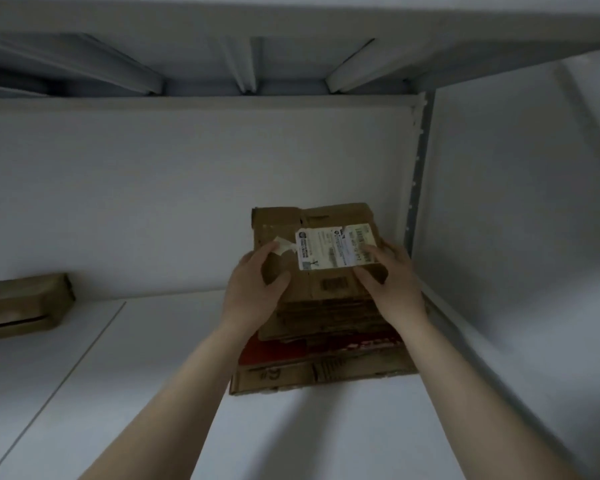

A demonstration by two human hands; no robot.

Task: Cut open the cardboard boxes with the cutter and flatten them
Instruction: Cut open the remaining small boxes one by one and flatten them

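Note:
A flattened brown cardboard box [312, 233] with a white shipping label [333, 249] is held tilted up over a stack of flattened cardboard [323, 362] on the white shelf. My left hand [253, 289] grips its left edge and my right hand [392, 282] grips its right edge, thumbs on the near face. The stack below includes a red printed piece [274, 351] and plain brown sheets. No cutter is visible.
An unflattened brown box [25, 306] sits at the far left of the white shelf surface [153, 393]. A white back panel [187, 188], a right side wall [516, 237] and the shelf above [291, 46] enclose the space.

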